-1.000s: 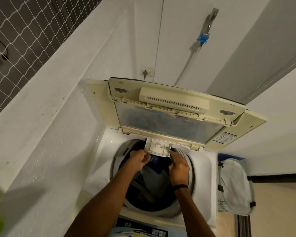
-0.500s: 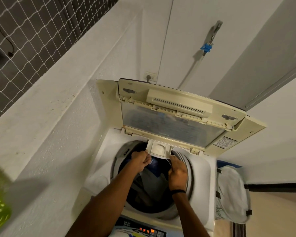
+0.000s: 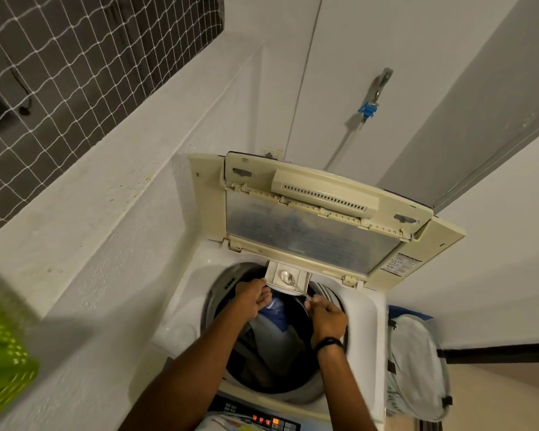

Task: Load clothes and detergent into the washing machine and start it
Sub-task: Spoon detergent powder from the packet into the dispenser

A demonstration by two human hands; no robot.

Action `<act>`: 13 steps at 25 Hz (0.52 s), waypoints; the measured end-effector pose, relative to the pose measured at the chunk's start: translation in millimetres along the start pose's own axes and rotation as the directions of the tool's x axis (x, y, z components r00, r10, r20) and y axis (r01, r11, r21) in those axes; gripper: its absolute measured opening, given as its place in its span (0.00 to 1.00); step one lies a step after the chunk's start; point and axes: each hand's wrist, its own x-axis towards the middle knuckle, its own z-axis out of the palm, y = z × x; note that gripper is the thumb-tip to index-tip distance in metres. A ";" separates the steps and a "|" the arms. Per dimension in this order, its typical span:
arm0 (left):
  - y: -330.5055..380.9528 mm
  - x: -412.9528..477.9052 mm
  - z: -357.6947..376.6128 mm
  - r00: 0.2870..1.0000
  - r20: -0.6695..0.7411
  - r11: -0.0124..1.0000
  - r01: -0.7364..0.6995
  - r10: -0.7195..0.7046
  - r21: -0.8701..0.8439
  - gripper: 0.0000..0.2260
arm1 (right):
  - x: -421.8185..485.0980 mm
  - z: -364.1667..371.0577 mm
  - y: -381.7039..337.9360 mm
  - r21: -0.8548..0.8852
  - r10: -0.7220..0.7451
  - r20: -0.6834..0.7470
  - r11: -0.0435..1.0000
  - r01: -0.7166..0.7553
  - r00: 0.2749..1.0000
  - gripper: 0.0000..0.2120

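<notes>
The fingers of the left hand (image 3: 252, 298) are curled round the left front corner of a small cream plastic detergent drawer (image 3: 274, 272), which stands pulled out from the back rim of the tub opening, just under the raised lid. The right hand (image 3: 328, 315) pinches, between thumb and fingertips, the thin handle of a small shiny metal spoon (image 3: 287, 277). The spoon's round bowl lies inside the drawer; whether the bowl holds anything cannot be told. A black wristband (image 3: 329, 343) circles the right wrist. Both forearms reach over the round mouth of the white top-loading washing machine (image 3: 184, 321), and below the hands grey and blue clothes (image 3: 269, 329) lie in the dark drum. The cream, two-part folding lid (image 3: 308, 241) stands open behind the drawer. At the near edge a dark control panel (image 3: 271, 420) shows small orange lights. A white fabric laundry bag (image 3: 417, 368) stands just beside the machine on the right, and a blurred green plastic basket (image 3: 3, 356) sits on the ledge at the left. A metal tap (image 3: 374, 94) with a blue fitting is on the wall above, and white netting (image 3: 59, 73) covers the dark opening at the upper left.
</notes>
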 end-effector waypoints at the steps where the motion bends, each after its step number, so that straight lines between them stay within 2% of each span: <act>1: 2.6 -9.7 -4.1 1.000 0.009 1.000 -0.018 0.018 -0.012 0.08 | -6.7 -4.1 -5.6 0.092 0.079 0.075 0.992 -0.086 0.994 0.07; 3: 8.4 -33.3 -15.4 0.997 0.029 0.997 -0.077 0.078 -0.030 0.07 | -21.1 -9.2 -16.4 0.240 0.155 0.222 0.948 -0.208 0.963 0.05; 5: 15.2 -60.8 -32.7 0.986 0.032 0.986 -0.159 0.161 -0.051 0.04 | -39.4 -10.5 -26.9 0.401 0.172 0.351 0.860 -0.314 0.920 0.09; 8: 30.5 -113.5 -70.2 0.933 0.006 0.932 -0.360 0.361 -0.039 0.06 | -78.7 -8.2 -48.1 0.458 0.137 0.493 0.799 -0.390 0.859 0.12; 10: 41.7 -161.4 -97.1 0.846 0.010 0.846 -0.533 0.533 0.019 0.05 | -113.6 -7.8 -68.1 0.430 0.083 0.584 0.812 -0.394 0.808 0.12; 11: 47.0 -190.1 -114.2 0.787 0.004 0.786 -0.616 0.617 0.058 0.04 | -134.8 -4.1 -78.7 0.384 0.043 0.626 0.852 -0.356 0.779 0.12; 13: 53.8 -244.0 -145.2 0.640 -0.018 0.637 -0.760 0.768 0.128 0.03 | -170.3 3.1 -98.1 0.220 -0.026 0.696 0.959 -0.178 0.718 0.12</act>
